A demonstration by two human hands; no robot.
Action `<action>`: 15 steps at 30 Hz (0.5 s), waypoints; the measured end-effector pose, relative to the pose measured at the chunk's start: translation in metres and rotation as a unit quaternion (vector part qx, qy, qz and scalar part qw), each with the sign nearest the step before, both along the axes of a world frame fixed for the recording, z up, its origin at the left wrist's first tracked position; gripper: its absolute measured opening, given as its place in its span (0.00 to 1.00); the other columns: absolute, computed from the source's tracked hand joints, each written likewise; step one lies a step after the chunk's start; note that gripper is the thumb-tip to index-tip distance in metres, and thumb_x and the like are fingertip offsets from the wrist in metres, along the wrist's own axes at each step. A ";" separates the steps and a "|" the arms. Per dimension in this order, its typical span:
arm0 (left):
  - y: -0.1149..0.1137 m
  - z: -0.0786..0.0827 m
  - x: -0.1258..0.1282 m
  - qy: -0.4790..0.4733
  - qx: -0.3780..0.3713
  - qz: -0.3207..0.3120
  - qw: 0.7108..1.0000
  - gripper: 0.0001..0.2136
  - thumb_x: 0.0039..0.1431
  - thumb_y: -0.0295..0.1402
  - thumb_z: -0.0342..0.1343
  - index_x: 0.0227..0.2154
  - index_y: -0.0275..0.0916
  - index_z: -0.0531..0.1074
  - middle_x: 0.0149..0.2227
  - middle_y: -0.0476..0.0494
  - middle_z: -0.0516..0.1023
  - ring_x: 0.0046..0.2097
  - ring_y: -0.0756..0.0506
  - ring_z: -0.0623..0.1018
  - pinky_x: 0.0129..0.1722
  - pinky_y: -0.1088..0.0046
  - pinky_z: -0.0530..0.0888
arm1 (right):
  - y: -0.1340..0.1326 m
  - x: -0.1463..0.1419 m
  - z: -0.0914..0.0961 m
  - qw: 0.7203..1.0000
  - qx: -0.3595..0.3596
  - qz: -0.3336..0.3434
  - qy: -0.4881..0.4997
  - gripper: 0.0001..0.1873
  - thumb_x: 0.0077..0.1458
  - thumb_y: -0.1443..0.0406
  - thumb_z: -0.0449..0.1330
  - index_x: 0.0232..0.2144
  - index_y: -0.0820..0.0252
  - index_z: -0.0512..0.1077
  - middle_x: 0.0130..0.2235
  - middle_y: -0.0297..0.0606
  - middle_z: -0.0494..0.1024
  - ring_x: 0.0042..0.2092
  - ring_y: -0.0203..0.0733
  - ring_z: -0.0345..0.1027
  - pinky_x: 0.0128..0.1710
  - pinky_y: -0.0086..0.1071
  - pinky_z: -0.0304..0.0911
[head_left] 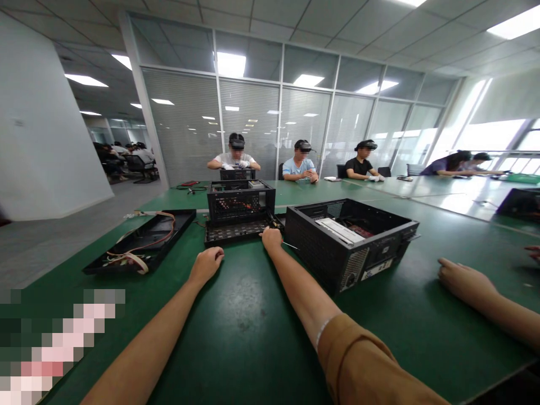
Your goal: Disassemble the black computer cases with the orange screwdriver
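1. A person sits at a long green worktop (236, 337) and stretches both bare arms forward across it.
2. The left hand (206, 264) rests on the worktop, curled into a loose fist with the fingers folded under; it holds nothing that can be seen.
3. The right hand (272, 237) reaches further out to the front edge of a flat perforated metal panel (234, 232). Its fingers are curled around something small and dark at that edge; what it is cannot be told. A thin metal rod (290, 245) pokes out just beside this hand, towards the right.
4. On the panel stands a black wire cage (240, 202) with cables inside.
5. Just to the right of the right hand sits an open black computer case (320, 253), turned at an angle, with parts visible inside.
6. To the left, well apart from the left hand, lies a shallow black case lid (139, 244) holding loose flat cables.
7. At the right edge, another person's hand and forearm (464, 281) rest on the worktop.
8. At the far end, three seated people wearing headsets (299, 163) work at the same worktop, in front of a glass wall with blinds.
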State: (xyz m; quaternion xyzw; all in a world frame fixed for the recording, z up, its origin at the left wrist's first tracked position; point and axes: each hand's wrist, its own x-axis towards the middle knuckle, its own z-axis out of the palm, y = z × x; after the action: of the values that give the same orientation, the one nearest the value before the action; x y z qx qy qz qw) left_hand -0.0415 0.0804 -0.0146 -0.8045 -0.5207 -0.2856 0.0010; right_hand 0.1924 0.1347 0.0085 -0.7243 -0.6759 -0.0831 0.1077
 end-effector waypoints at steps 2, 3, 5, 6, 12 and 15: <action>0.003 -0.001 0.001 0.011 0.003 -0.006 1.000 0.07 0.53 0.33 0.46 0.29 0.40 0.68 0.32 0.45 0.73 0.35 0.46 0.71 0.37 0.73 0.64 | 0.010 0.003 -0.001 1.000 -0.007 -0.008 0.010 0.24 0.58 0.59 0.47 0.47 0.77 0.63 0.40 0.62 0.72 0.44 0.49 0.68 0.43 0.39 0.59; 0.005 -0.002 0.002 0.016 0.003 -0.008 1.000 0.07 0.53 0.33 0.45 0.29 0.40 0.68 0.33 0.45 0.73 0.35 0.46 0.72 0.37 0.73 0.64 | 0.015 0.005 -0.001 1.000 -0.011 -0.011 0.015 0.25 0.58 0.59 0.47 0.48 0.78 0.61 0.41 0.62 0.72 0.45 0.49 0.68 0.44 0.39 0.58; 0.007 -0.002 0.004 0.024 -0.002 -0.014 1.000 0.08 0.54 0.33 0.45 0.29 0.40 0.68 0.33 0.45 0.74 0.35 0.45 0.72 0.36 0.73 0.64 | 0.023 0.005 -0.002 0.999 -0.020 -0.015 0.024 0.28 0.58 0.58 0.47 0.51 0.79 0.58 0.42 0.63 0.71 0.46 0.50 0.67 0.46 0.41 0.55; 0.007 -0.002 0.005 0.028 -0.006 -0.014 0.999 0.08 0.54 0.33 0.45 0.29 0.40 0.68 0.33 0.45 0.74 0.36 0.45 0.72 0.36 0.73 0.64 | 0.027 0.005 -0.001 0.999 -0.025 -0.016 0.028 0.29 0.58 0.58 0.47 0.52 0.80 0.56 0.43 0.64 0.70 0.48 0.50 0.66 0.47 0.41 0.54; 0.007 0.001 0.008 0.054 -0.023 -0.001 0.998 0.08 0.54 0.33 0.44 0.30 0.40 0.68 0.34 0.46 0.74 0.37 0.46 0.72 0.38 0.73 0.64 | 0.043 -0.004 0.010 0.997 -0.052 -0.019 0.059 0.34 0.58 0.58 0.47 0.57 0.82 0.47 0.49 0.69 0.64 0.56 0.55 0.54 0.47 0.41 0.56; 0.006 0.003 0.008 0.063 -0.021 -0.007 0.998 0.08 0.55 0.32 0.44 0.31 0.39 0.68 0.35 0.46 0.74 0.38 0.47 0.72 0.38 0.74 0.65 | 0.043 -0.004 0.021 0.995 -0.065 -0.012 0.073 0.36 0.56 0.59 0.50 0.57 0.82 0.44 0.51 0.70 0.61 0.56 0.55 0.53 0.45 0.40 0.59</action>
State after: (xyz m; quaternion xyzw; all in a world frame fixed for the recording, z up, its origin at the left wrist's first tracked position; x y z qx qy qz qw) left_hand -0.0331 0.0863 -0.0114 -0.8243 -0.5201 -0.2233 0.0156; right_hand 0.1885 0.1776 0.0300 -0.7419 -0.6615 0.0127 0.1086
